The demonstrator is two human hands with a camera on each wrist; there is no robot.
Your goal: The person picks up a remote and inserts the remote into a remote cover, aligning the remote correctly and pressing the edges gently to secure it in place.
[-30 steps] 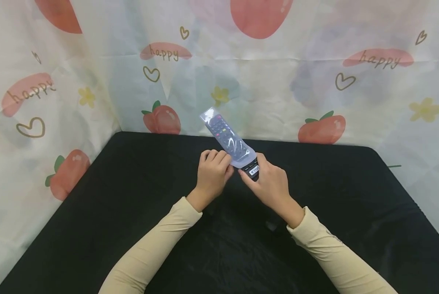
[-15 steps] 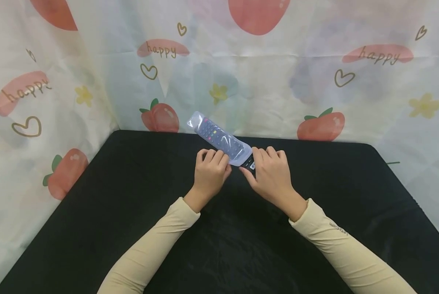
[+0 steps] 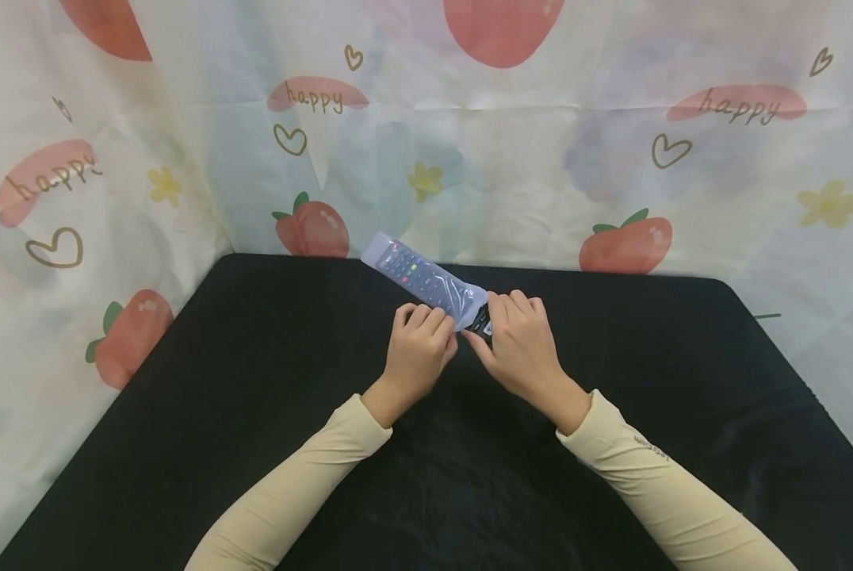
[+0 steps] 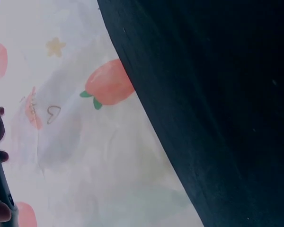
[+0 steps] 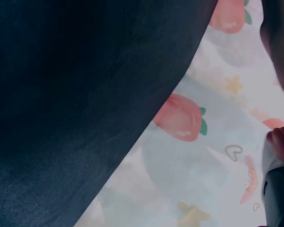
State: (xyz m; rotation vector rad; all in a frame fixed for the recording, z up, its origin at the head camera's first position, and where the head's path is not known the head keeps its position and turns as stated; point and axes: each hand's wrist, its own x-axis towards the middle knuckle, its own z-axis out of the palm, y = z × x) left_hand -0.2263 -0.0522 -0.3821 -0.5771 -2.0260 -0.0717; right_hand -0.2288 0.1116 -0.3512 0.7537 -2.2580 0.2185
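A remote control point(image 3: 426, 279) is held up over the black table, its keys facing the head camera. A clear, bluish plastic sleeve point(image 3: 375, 249) covers most of it and reaches past its far end. The black near end point(image 3: 482, 319) shows bare at the sleeve's opening, with part of a white label. My right hand point(image 3: 522, 341) grips this end, thumb below and fingers above. With curled fingers my left hand point(image 3: 419, 349) pinches the sleeve's lower edge near the opening. Only fingertips point(image 5: 279, 144) and a dark piece of the remote show at the right wrist view's edge.
The table has a black cloth point(image 3: 426, 492). Behind it and on both sides hangs a pale curtain point(image 3: 512, 174) printed with fruit, hearts and "happy". The remote's far end overlaps the curtain in the head view.
The remote has turned flatter, its far end swinging left and down. My right hand's fingers have shifted farther over the bare end, hiding more of the label. Both hands stay close together.
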